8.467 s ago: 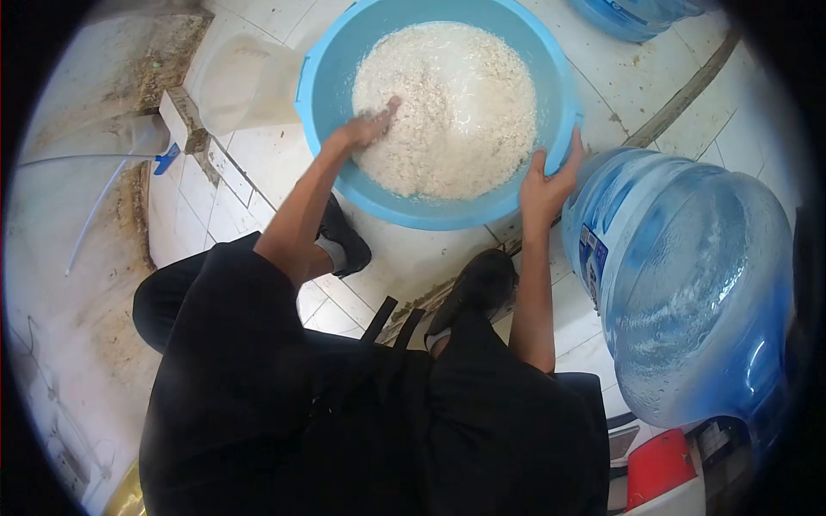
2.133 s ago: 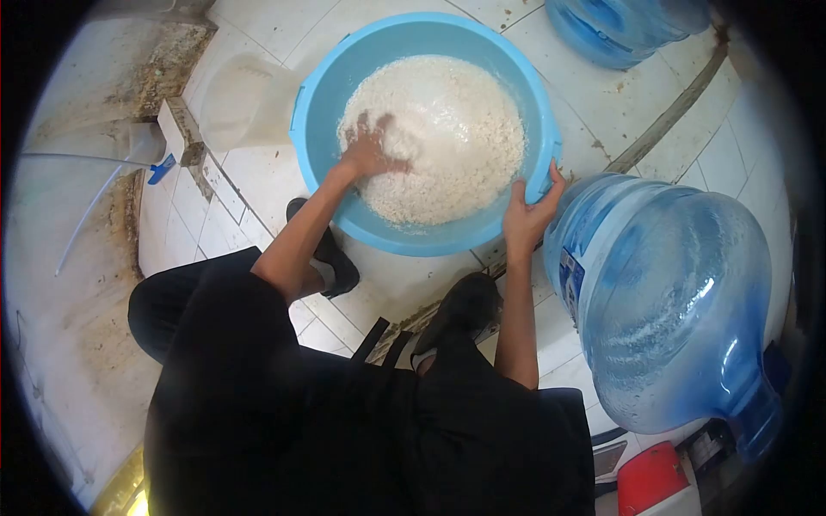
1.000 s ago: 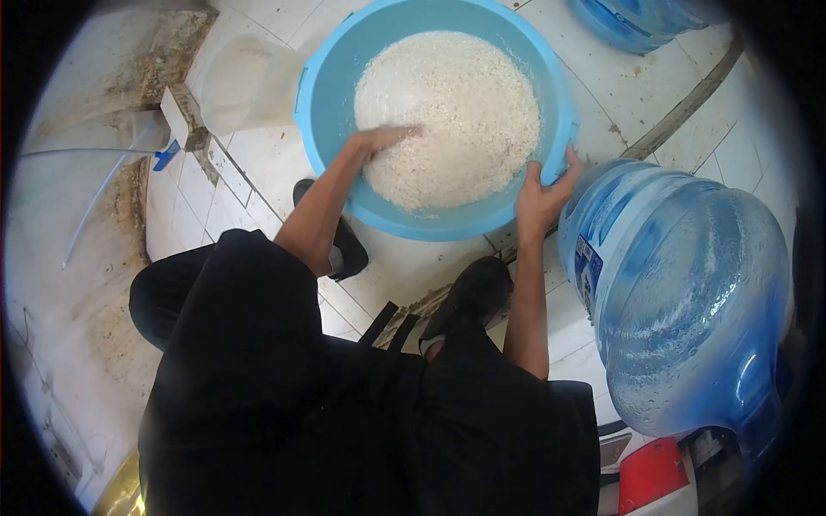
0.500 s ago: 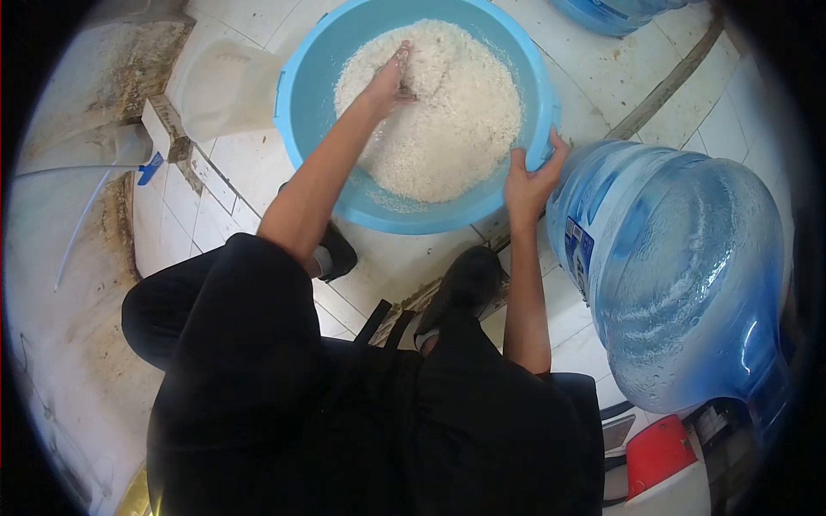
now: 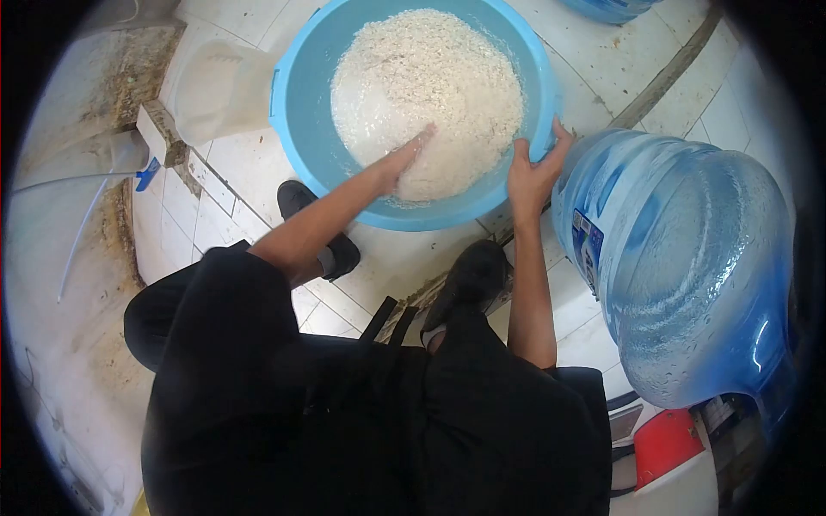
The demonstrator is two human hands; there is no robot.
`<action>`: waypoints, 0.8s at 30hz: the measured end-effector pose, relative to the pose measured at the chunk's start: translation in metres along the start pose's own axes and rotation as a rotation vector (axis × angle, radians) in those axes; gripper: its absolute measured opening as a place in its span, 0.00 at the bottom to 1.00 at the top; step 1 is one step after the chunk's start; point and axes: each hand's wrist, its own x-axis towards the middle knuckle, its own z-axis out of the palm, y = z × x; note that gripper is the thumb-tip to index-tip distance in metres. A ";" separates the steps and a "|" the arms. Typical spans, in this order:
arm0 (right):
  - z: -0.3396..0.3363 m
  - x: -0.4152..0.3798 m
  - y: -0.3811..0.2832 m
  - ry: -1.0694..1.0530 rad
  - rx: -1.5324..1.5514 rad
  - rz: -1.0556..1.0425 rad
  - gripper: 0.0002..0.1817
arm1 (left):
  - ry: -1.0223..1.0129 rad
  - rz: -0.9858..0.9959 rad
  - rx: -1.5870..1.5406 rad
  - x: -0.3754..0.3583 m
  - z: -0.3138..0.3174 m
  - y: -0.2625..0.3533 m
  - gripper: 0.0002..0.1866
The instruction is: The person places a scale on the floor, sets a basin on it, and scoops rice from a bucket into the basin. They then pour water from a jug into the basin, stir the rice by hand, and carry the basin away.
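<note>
A wide blue plastic basin (image 5: 297,95) on the floor holds white rice (image 5: 447,77) in cloudy water. My left hand (image 5: 408,160) dips into the near-left part of the rice. Its visible fingers stretch out toward the middle; the rest are hidden under the wet grains. At the basin's right side, my right hand (image 5: 533,176) grips the rim, thumb on the inner side and fingers outside.
A large blue water jug (image 5: 688,267) lies close by my right arm, and another blue jug (image 5: 611,7) shows at the top. A translucent container (image 5: 224,95) stands left of the basin. A red container (image 5: 667,447) is at lower right. My shoes (image 5: 473,279) are near the basin.
My left hand has swept from the far-left part of the rice toward the near side, sinking deeper among the grains. My right hand stays on the rim.
</note>
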 end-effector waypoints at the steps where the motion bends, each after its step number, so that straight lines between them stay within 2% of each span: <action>1: 0.000 -0.002 0.000 -0.004 0.005 0.003 0.28 | 0.006 -0.001 0.000 0.007 0.008 -0.005 0.45; 3: -0.001 -0.001 -0.001 -0.009 0.037 0.020 0.28 | -0.066 -0.059 -0.704 0.015 0.019 -0.008 0.44; 4: 0.002 0.000 0.003 -0.008 0.037 0.013 0.28 | -0.070 -0.054 -0.704 0.013 0.019 -0.002 0.44; 6: -0.001 0.001 0.016 0.006 0.007 -0.062 0.28 | -0.020 -0.068 -0.903 0.011 0.019 0.011 0.46; 8: -0.003 0.002 0.016 0.017 0.001 -0.064 0.28 | -0.020 0.189 -1.055 0.047 -0.004 0.008 0.47; 10: -0.004 -0.002 0.015 0.008 0.006 -0.052 0.28 | 0.115 0.370 -1.168 0.044 -0.012 0.045 0.47; 12: -0.006 0.000 0.009 -0.026 0.016 0.011 0.28 | 0.128 0.600 -1.200 0.079 -0.060 0.065 0.40; 13: -0.006 0.003 0.008 -0.024 0.019 0.003 0.28 | 0.122 0.608 -1.199 0.084 -0.070 0.074 0.40; 15: -0.005 0.001 0.009 -0.020 0.003 0.015 0.28 | 0.389 0.552 -0.609 0.092 -0.087 0.088 0.30; 16: -0.003 0.001 0.007 -0.016 0.011 0.011 0.28 | 0.565 0.533 -0.546 0.134 -0.114 0.076 0.20; 17: -0.003 -0.001 0.006 -0.008 0.029 0.017 0.28 | 0.565 0.536 -0.543 0.136 -0.115 0.075 0.20; 18: -0.002 0.000 0.006 0.000 0.044 0.020 0.28 | 0.704 0.531 0.370 0.138 -0.111 0.075 0.22; 19: -0.002 0.002 0.005 -0.002 0.043 0.019 0.28 | 0.751 0.547 0.981 0.132 -0.096 0.067 0.21; 20: -0.003 0.001 0.005 0.011 0.001 0.001 0.28 | 0.883 0.596 1.573 0.126 -0.082 0.058 0.20; 21: -0.002 -0.001 0.006 0.022 -0.038 -0.017 0.28 | 0.882 0.584 1.570 0.123 -0.080 0.056 0.20; 23: 0.000 -0.002 0.011 0.012 0.008 -0.002 0.28 | 0.636 0.655 1.448 0.112 -0.078 0.053 0.20; 24: 0.000 -0.001 0.012 0.017 0.059 0.001 0.28 | 0.642 0.652 1.451 0.106 -0.077 0.044 0.20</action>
